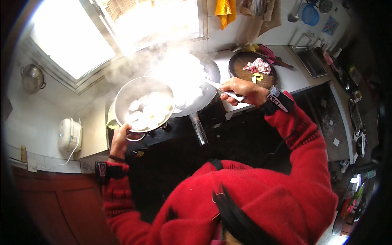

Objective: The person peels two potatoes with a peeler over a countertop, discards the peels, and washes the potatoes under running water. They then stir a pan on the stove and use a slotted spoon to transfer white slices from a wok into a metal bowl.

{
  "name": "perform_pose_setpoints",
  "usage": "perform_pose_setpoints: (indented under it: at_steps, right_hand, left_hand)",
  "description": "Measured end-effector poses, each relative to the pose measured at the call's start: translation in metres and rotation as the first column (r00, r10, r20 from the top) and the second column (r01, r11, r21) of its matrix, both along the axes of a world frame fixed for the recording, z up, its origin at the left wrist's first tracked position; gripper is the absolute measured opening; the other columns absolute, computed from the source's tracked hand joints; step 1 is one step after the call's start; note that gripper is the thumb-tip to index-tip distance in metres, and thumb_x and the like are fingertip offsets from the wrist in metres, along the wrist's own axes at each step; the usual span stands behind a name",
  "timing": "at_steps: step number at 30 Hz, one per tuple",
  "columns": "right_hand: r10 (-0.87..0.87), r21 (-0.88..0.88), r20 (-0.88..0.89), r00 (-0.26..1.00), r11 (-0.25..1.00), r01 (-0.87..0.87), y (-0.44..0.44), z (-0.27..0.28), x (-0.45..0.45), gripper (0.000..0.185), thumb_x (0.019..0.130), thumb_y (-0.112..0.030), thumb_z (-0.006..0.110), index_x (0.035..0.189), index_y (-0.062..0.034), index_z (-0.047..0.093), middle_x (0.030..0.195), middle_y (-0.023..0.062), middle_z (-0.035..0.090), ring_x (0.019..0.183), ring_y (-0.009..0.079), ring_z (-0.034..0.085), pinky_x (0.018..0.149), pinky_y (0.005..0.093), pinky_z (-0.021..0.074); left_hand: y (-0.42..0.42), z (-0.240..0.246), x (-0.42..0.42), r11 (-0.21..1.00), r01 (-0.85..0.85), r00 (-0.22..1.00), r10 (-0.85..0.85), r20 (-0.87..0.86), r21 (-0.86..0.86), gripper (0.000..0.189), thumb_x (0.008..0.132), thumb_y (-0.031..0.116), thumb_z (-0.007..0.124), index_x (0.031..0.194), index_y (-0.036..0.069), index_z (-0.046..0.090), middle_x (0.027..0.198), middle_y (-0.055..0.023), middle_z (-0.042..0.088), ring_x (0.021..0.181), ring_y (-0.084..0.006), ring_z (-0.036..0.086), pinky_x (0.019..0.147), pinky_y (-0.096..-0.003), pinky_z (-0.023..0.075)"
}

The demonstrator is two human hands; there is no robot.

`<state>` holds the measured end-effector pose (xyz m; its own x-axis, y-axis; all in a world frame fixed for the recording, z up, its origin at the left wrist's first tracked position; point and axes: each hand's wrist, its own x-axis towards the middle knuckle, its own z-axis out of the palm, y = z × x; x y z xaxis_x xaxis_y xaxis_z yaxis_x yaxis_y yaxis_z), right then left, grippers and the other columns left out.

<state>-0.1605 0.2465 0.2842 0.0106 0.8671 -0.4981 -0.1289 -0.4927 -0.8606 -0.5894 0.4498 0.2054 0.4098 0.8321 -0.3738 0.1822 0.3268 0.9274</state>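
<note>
My left hand (120, 136) grips the near-left rim of a metal pot (117, 114), which is tilted towards me beside the wok. Pale, rounded pieces of food (139, 118) lie inside it. In my right hand (242, 89) is the handle of a metal utensil (225, 89); its working end reaches into the wok and is lost in glare. The large wok (214, 72) sits on the stove, its long handle (199, 130) pointing towards me. Steam and bright light hide most of what is in the wok.
Right of the wok, a round wooden chopping board (239, 72) bears chopped raw meat (259, 65) and yellow slices (257, 77). A knife (283, 63) lies behind it. Farther right is a sink (309, 62). A white rice cooker (69, 134) stands left, with the window (153, 18) ahead.
</note>
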Motion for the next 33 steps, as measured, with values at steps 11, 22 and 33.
perform_pose_setpoints:
  at_steps: [11, 22, 33]
  right_hand:
    - [0.138, 0.115, 0.654, 0.744, 0.954, -0.278, -0.027, 0.0, -0.052, 0.04, 0.096, -0.012, 0.05, 0.135, -0.0009, 0.043, 0.07, 0.0084, 0.058, 0.051, 0.0188, 0.059, 0.048, 0.0321, 0.0478]
    - [-0.324, 0.305, 0.945, 0.037, 0.835, -0.457, 0.027, -0.061, 0.032, 0.02, 0.089, -0.008, 0.049, 0.103, 0.006, 0.052, 0.069, 0.0231, 0.062, 0.062, 0.0407, 0.064, 0.054, 0.0479, 0.0514]
    - [0.313, -0.078, 0.699, 0.643, 0.927, -0.367, 0.044, -0.096, 0.031, 0.013, 0.096, -0.013, 0.045, 0.095, -0.0007, 0.049, 0.069, 0.0101, 0.055, 0.053, 0.021, 0.057, 0.049, 0.0353, 0.0475]
  left_hand:
    - [0.006, -0.012, 0.056, 0.996, 0.023, 1.0, -0.025, -0.017, -0.083, 0.031, 0.085, 0.018, 0.055, 0.106, -0.006, 0.056, 0.091, -0.0167, 0.066, 0.074, -0.0291, 0.069, 0.068, -0.04, 0.0608]
    - [-0.025, -0.009, 0.019, 0.999, 0.008, 0.995, -0.003, 0.1, -0.047, 0.032, 0.085, 0.012, 0.053, 0.102, -0.012, 0.064, 0.088, -0.0166, 0.069, 0.069, -0.0218, 0.068, 0.062, -0.0306, 0.0572]
    - [-0.06, -0.005, -0.096, 0.946, -0.322, 0.946, 0.323, 0.032, -0.024, 0.027, 0.08, 0.009, 0.055, 0.102, -0.005, 0.063, 0.09, -0.0124, 0.068, 0.072, -0.0224, 0.069, 0.06, -0.0327, 0.0594]
